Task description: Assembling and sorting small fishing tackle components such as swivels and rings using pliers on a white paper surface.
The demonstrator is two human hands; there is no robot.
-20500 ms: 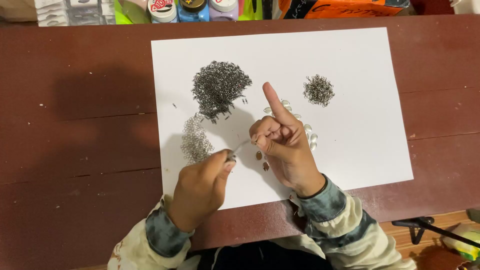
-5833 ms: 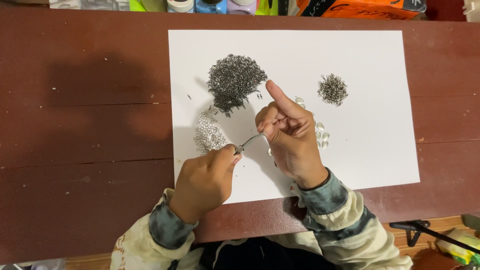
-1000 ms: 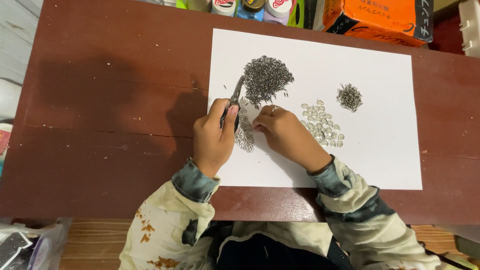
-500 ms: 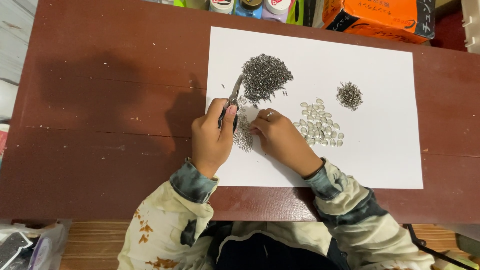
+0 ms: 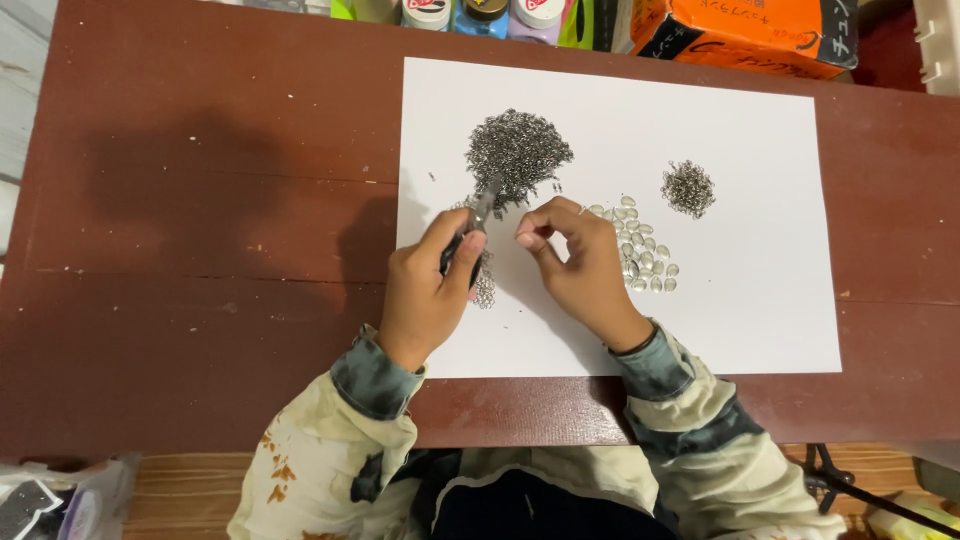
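Gripping small pliers [image 5: 478, 218], the left hand [image 5: 428, 292] dips their tip into the big ring pile [image 5: 517, 155] near the paper's [image 5: 740, 300] far edge; the right hand [image 5: 580, 265] pinches something tiny, unclear what; a nudge could scatter rings.

The pieces in the big dark heap [image 5: 518, 155] at upper centre are too small to tell apart, and the same goes for the smaller heap [image 5: 688, 187] to its right. The left hand [image 5: 428, 290] covers most of the pliers [image 5: 476, 217], so only the metal nose shows; what its tip grips, if anything, is too fine to see. The right hand [image 5: 583, 265] pinches its fingertips together, and whatever sits between them can't be made out. That hand also hides part of the pale oval pieces [image 5: 642, 252]. Along the top edge the bottles [image 5: 485, 12] and the orange package [image 5: 745, 35] are cut off, as is a bag [image 5: 60, 500] at lower left
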